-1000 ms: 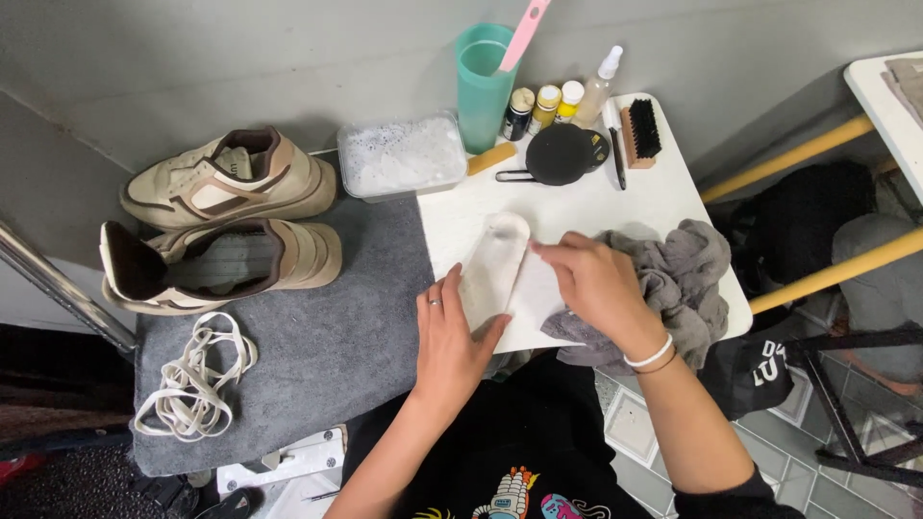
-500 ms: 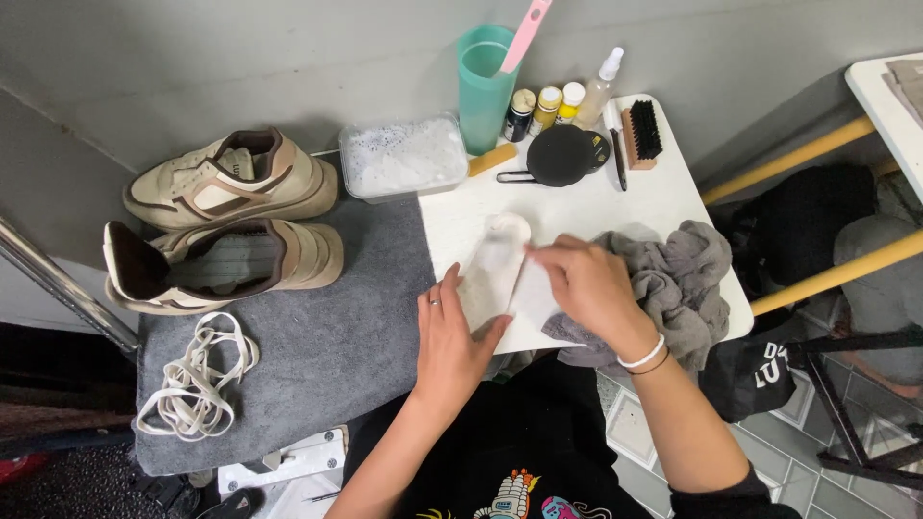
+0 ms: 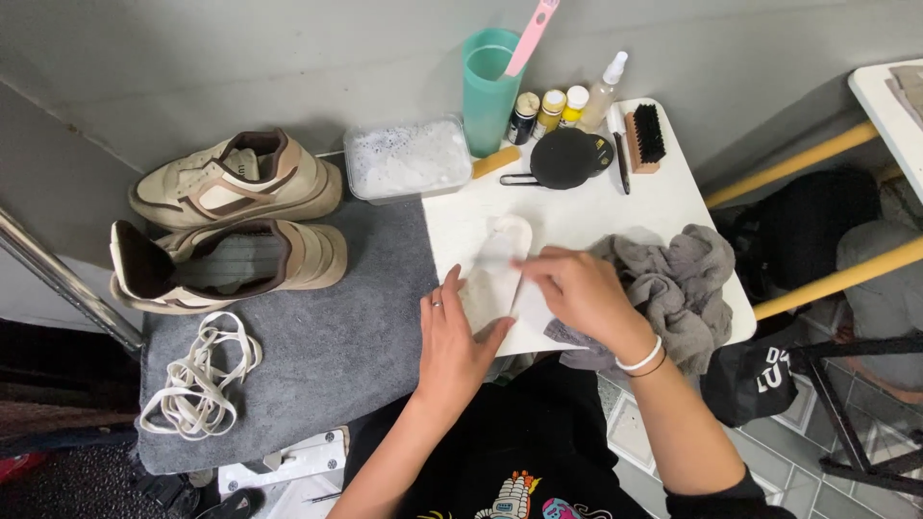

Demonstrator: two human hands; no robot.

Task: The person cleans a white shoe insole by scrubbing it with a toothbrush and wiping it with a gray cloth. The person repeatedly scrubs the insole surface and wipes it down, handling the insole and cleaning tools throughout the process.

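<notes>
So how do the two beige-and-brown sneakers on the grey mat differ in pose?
The far beige-and-brown sneaker stands upright, showing its top and tongue; the near beige-and-brown sneaker lies tipped on its side, its opening and inner lining facing the camera. The far one sits against the wall, the near one closer to the pile of white laces. Both look unlaced and share colours.
</notes>
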